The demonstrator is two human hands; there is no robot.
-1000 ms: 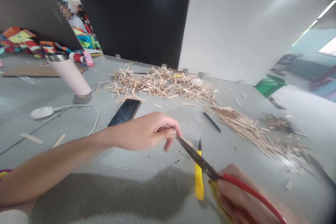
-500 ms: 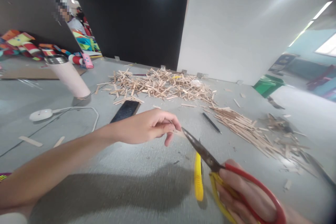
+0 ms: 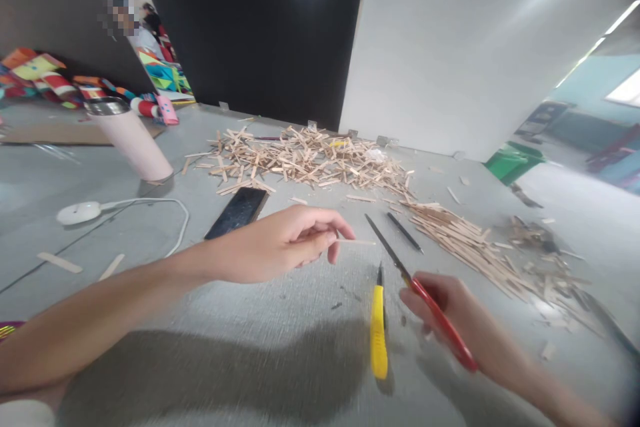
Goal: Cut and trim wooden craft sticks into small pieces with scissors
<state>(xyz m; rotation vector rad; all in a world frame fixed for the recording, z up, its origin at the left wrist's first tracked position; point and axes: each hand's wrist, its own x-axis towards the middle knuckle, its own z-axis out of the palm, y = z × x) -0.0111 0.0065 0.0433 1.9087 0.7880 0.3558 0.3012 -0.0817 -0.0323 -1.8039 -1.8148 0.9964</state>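
A grey counter (image 3: 210, 347) runs to black and white wall panels, strewn with a heap of wooden sticks (image 3: 305, 160). The left hand (image 3: 280, 243) reaches in from the left, fingers pinching a thin wooden stick (image 3: 357, 241) held level above the counter. The right hand (image 3: 453, 320) grips red-handled scissors (image 3: 420, 293), blades closed, beside a yellow utility knife (image 3: 379, 330).

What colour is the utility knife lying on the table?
Yellow, with a dark tip; the utility knife shows clearly in the head view.
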